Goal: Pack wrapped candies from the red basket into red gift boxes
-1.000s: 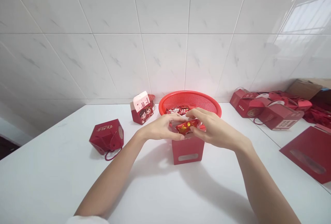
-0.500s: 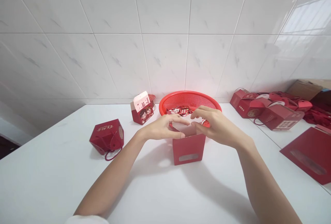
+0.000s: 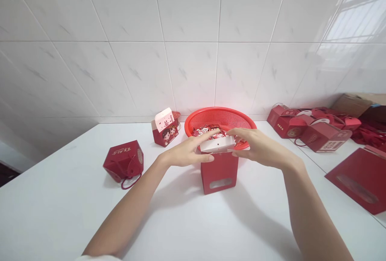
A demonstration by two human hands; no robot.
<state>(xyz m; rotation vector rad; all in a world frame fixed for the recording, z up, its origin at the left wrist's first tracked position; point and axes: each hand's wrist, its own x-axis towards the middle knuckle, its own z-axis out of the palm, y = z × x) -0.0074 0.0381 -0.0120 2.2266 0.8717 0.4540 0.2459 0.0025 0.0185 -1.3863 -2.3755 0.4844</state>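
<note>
A red box [image 3: 219, 172] with an oval window low on its front stands upright on the white table [image 3: 181, 229]. Its white-lined top flap is folded over the opening. My left hand [image 3: 188, 150] is at the left side of the box top, thumb at the front and fingers behind, spread apart. At the right side of the top, my right hand [image 3: 256, 144] has its thumb near the front edge and its fingers stretched over the flap. Behind the box sits a red mesh basket [image 3: 223, 114] holding red wrapped packets.
To the left lies a closed red box [image 3: 125, 158] with a cord. A pink-topped box [image 3: 165, 128] stands near the tiled wall. Several folded boxes [image 3: 325, 134] lie at the right, with a flat red one [image 3: 356, 176] in front and cardboard [image 3: 352, 104] behind.
The white-lined flap has come down over the box's opening, which showed before. My right hand has moved slightly right, and its fingers have straightened.
</note>
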